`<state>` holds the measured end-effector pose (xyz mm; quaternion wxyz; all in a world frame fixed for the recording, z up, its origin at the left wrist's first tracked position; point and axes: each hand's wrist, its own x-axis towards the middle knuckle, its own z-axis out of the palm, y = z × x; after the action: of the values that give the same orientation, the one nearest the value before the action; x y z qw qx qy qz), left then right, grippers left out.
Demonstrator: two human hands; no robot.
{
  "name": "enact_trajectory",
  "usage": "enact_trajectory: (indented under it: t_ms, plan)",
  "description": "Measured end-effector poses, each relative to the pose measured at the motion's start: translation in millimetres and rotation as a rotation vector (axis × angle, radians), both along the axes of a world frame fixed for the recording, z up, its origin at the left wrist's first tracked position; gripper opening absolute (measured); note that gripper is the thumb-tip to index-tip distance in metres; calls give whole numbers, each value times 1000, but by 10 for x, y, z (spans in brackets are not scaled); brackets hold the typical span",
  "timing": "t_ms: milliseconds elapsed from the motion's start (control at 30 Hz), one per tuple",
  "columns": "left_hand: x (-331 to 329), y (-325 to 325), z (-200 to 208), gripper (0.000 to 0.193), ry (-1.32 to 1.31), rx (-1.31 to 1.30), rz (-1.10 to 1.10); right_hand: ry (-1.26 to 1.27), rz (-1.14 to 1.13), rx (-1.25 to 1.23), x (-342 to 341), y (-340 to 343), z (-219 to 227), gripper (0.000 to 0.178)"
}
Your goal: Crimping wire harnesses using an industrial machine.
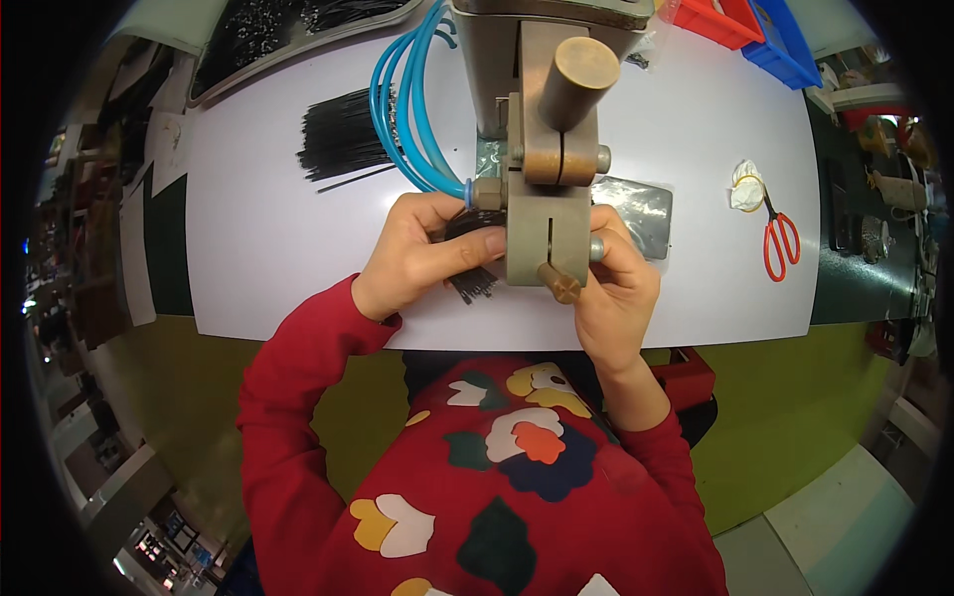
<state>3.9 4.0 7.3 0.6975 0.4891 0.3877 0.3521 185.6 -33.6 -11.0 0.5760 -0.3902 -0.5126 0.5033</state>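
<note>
My left hand [422, 253] is closed around a bundle of thin black wires [472, 281], its thumb lying across them. The bundle's lower ends stick out below the thumb, beside the metal head of a bench press [549, 223]. On the other side of that head is my right hand [618, 283], its fingers curled in behind the metal. Its fingertips are hidden by the press, so what they hold cannot be made out. Blue air hoses [417, 129] run into a fitting on the press just above my left hand.
More black wires [343, 134] lie in a pile at the left, below a metal tray [288, 70] of black pieces. A flat grey packet [641, 217] lies right of the press. Red-handled scissors [781, 243] sit farther right. Red [717, 20] and blue bins [785, 45] stand at the back.
</note>
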Motion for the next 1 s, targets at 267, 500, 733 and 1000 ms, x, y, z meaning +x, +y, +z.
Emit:
enact_trajectory:
  t_ms: [267,500,733,1000]
  plan:
    - [-2,-9,-79,20,50,54,32,-144,-62,88,-45,10,0,7]
    - [26,-13,-43,18,47,30,55,-163,-91,109,-51,14,6,7]
    - [24,-52,-84,17,77,43,62,-212,-85,150,-44,5,9,7]
    - [31,-73,-73,16,141,127,80,-136,-76,69,-52,6,3,8]
